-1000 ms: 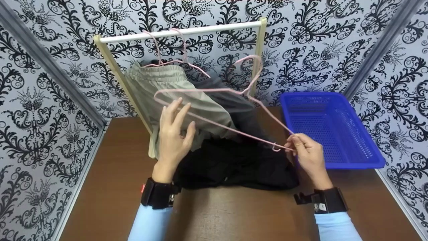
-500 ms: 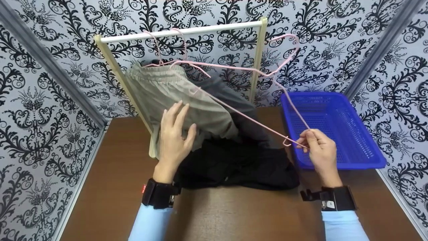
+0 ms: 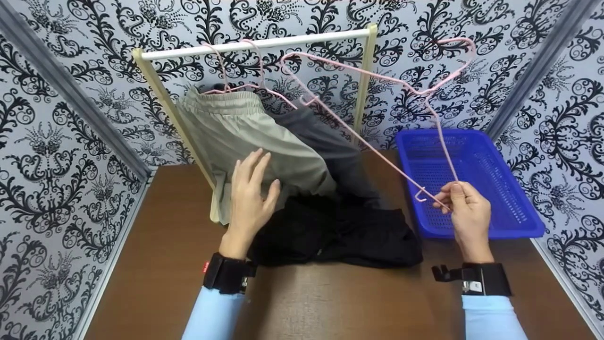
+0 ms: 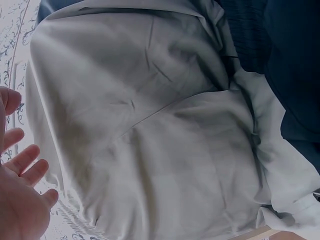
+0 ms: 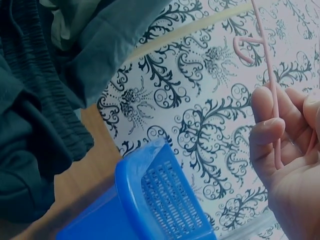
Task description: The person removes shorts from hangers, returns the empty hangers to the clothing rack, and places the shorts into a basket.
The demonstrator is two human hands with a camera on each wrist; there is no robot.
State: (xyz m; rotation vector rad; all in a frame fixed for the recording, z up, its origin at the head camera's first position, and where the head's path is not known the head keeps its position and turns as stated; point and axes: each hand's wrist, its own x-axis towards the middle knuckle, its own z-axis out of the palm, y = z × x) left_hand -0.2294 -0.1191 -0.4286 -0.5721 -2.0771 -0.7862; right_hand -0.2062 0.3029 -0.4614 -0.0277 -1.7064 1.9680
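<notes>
My right hand (image 3: 469, 215) pinches one end corner of a pink clothes hanger (image 3: 361, 138) and holds it tilted in the air, its hook up at the right. In the right wrist view, fingers curl round the hanger's thin bar (image 5: 271, 75). My left hand (image 3: 250, 200) is held up with fingers spread, in front of light grey pants (image 3: 264, 137) on the rack; the left wrist view shows the palm (image 4: 22, 200) beside the grey cloth, holding nothing. Black pants (image 3: 339, 238) with an elastic waistband lie on the table below.
A small rack with a white rail (image 3: 302, 41) stands at the back, with two pink hangers on its left half. Dark grey pants (image 3: 325, 137) hang behind the light grey pair. A blue plastic basket (image 3: 514, 231) sits at the right on the brown table (image 3: 302, 302). Patterned walls surround it.
My right hand has moved right and slightly up, carrying the hanger up and to the right, away from the left hand. The left hand has shifted only slightly right and down.
</notes>
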